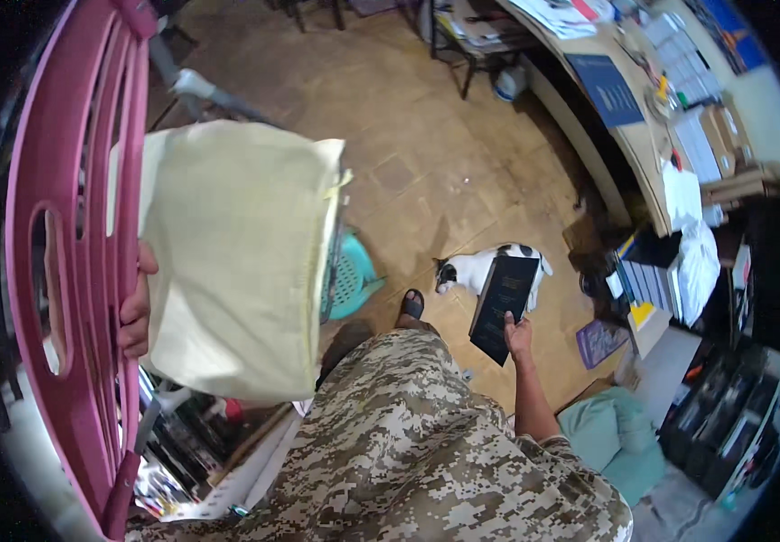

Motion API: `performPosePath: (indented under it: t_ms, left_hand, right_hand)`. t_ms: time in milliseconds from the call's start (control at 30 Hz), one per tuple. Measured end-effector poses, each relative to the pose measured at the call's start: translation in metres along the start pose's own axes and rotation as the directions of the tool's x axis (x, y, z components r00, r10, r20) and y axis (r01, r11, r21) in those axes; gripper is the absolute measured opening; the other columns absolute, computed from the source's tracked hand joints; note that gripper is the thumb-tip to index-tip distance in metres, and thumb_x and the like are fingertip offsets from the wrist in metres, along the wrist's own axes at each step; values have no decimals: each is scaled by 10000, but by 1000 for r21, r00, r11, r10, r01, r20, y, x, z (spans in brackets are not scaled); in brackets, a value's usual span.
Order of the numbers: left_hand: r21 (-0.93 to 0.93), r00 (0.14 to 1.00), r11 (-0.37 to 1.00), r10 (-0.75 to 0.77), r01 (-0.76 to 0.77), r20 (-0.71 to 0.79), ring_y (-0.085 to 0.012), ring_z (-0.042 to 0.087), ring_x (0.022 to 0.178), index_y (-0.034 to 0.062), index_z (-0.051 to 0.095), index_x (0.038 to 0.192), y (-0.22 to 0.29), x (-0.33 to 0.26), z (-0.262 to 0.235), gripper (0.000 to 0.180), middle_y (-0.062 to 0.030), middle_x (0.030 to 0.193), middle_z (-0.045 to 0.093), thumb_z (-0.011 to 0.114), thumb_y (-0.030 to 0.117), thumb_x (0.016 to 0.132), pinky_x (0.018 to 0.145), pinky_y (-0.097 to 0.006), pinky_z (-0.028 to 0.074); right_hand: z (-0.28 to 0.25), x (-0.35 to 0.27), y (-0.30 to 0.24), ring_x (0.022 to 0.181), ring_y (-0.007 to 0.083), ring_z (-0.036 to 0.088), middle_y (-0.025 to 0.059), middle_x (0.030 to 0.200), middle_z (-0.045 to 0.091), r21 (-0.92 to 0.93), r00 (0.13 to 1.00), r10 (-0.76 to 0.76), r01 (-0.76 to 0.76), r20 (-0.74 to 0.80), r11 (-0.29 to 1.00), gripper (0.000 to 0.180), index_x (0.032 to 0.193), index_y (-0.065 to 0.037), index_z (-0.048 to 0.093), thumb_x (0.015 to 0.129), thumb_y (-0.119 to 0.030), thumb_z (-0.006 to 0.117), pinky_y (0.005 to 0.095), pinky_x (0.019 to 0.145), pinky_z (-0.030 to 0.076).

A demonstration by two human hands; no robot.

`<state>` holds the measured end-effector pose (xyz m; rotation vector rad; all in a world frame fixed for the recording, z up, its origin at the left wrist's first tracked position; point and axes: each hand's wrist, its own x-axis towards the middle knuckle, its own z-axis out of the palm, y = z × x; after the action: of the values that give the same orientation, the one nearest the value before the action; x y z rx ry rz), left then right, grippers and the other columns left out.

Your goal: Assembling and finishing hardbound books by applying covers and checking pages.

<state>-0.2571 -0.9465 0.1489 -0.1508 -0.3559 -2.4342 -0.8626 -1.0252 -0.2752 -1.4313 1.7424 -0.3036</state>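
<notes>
Head view: from my end, the right hand [518,336] has fingers and thumb closed on a dark hardbound book [507,303], right of centre in the frame, overlapping a white-and-black cat [473,271]. Left hand [134,312], at left, curls its fingers round a slat of a pink plastic panel [39,181]. Taking hold looks done for both, by my judgement; releasing either is not. Book's cover faces the camera, top pointing up-frame; long axis leans upper right to lower left. Panel's long axis runs upper left to lower left, bowed.
</notes>
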Motion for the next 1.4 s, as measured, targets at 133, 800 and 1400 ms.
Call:
performPosePath:
  t_ms: [133, 800, 1400]
  left_hand:
    - [-187, 820, 806, -511, 561, 257, -262, 653, 982, 49, 565, 1264, 78, 126, -59, 601, -153, 1029, 664, 390, 567, 1017, 864, -417, 481]
    - [629, 546, -345, -314, 697, -777, -260, 658, 894, 20, 589, 1209, 166, 494, -441, 789, -146, 987, 667, 269, 707, 993, 742, -404, 538]
    - [581, 302, -729, -499, 361, -813, -402, 643, 1015, 5, 643, 1118, 274, 465, -582, 833, -217, 1065, 687, 359, 761, 920, 894, -473, 484]
  right_hand:
    - [-35, -35, 24, 674, 412, 647, 252, 785, 687, 58, 979, 174, -168, -102, 984, 430, 920, 66, 678, 961, -350, 578, 455, 635, 506]
    - [25, -142, -77, 878, 356, 658, 227, 972, 682, 360, 496, 701, -617, -512, 700, 557, 1127, 66, 615, 985, -472, 575, 407, 765, 506]
    - [-40, -5, -197, 490, 197, 407, 115, 539, 417, 217, 493, 627, -655, -604, 724, 589, 648, 1, 472, 996, -460, 590, 381, 486, 359]
